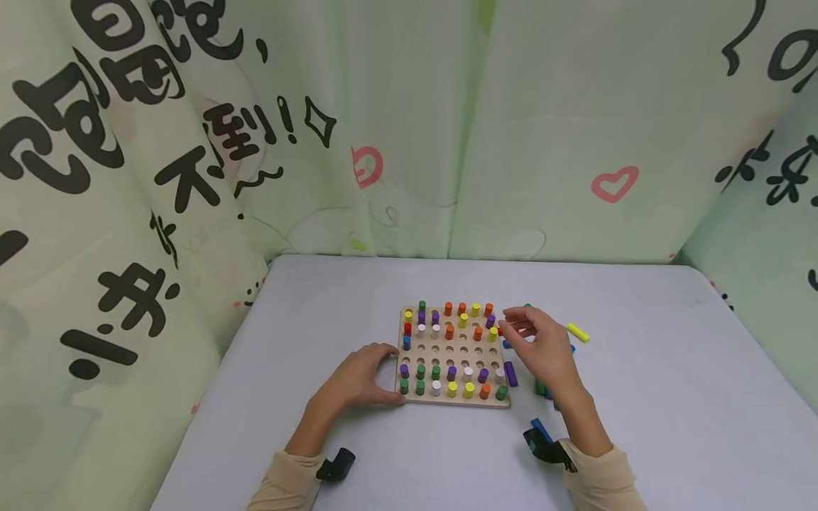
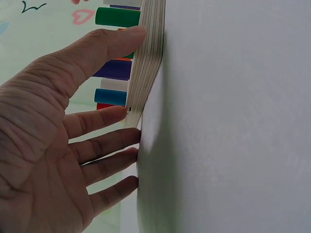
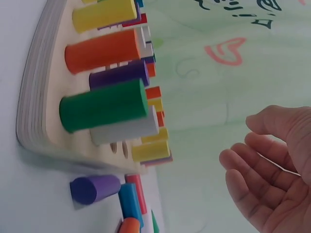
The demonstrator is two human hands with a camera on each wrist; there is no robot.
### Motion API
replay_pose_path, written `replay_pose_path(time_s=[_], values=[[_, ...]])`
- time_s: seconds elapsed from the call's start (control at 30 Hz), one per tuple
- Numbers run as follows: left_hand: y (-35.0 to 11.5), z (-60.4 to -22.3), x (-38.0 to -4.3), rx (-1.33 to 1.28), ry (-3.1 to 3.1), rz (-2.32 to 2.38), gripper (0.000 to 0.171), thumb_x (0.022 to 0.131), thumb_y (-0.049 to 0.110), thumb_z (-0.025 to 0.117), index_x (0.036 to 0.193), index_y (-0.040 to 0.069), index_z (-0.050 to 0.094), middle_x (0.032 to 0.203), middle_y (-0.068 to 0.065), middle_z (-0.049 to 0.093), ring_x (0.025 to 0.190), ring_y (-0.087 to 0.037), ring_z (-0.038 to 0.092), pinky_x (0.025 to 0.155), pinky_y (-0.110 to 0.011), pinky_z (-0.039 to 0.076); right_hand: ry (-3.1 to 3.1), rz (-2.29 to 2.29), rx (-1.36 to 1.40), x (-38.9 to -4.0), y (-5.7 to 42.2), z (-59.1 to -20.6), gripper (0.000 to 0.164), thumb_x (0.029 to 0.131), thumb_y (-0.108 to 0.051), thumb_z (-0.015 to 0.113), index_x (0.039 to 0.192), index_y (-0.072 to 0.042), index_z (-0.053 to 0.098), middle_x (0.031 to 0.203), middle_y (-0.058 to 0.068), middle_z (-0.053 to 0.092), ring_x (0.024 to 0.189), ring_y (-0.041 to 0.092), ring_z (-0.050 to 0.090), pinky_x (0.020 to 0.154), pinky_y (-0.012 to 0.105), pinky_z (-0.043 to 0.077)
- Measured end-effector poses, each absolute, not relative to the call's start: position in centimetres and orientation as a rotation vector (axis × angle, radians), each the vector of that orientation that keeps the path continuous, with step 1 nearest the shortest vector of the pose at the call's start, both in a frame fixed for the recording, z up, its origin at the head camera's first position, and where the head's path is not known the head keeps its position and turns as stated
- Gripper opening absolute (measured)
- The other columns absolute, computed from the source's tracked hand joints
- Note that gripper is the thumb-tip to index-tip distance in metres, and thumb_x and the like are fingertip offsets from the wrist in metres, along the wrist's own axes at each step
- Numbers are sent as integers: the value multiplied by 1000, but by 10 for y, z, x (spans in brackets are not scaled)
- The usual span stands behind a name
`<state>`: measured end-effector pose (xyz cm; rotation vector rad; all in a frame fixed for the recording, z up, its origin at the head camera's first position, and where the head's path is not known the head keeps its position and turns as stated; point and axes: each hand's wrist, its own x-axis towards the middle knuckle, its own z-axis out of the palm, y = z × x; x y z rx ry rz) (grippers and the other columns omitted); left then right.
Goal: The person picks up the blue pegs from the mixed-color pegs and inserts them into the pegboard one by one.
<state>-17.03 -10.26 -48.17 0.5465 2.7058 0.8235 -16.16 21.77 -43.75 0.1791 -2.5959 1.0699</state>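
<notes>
A wooden pegboard (image 1: pixel 456 403) lies on the table, with rows of coloured pegs standing in its holes; two middle rows show bare holes. My left hand (image 1: pixel 364 380) is at the board's left side. In the left wrist view its thumb (image 2: pixel 129 41) touches the board's layered edge, the index fingertip meets the edge further along, and the other fingers reach to the tabletop, nearly straight. Above the board's far right corner hovers my right hand (image 1: pixel 537 344), fingers loosely bent, nothing between them in the right wrist view. A green peg (image 3: pixel 104 107) stands at the board's near right corner.
Loose pegs lie right of the board: a purple peg (image 1: pixel 510 374) close to its edge, a yellow peg (image 1: pixel 578 333) farther out, a green peg (image 1: pixel 540 387) partly under the right forearm. A blue peg (image 1: pixel 540 429) lies by the right wrist camera. Printed curtains (image 1: pixel 562 142) surround the table.
</notes>
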Motion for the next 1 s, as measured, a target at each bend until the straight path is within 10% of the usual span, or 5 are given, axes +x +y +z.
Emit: replay_pose_path(time_s=[1.0], values=[[-103,-482,-169,556,2713,825,83,72,48,89,138,9,58,143,-12,59,136,-33,52,114,-53,41,-2932,922,27,-177,248,-468,36,97,-12,68,128,4,62,121,25,67,112,41,64,94,56,56]])
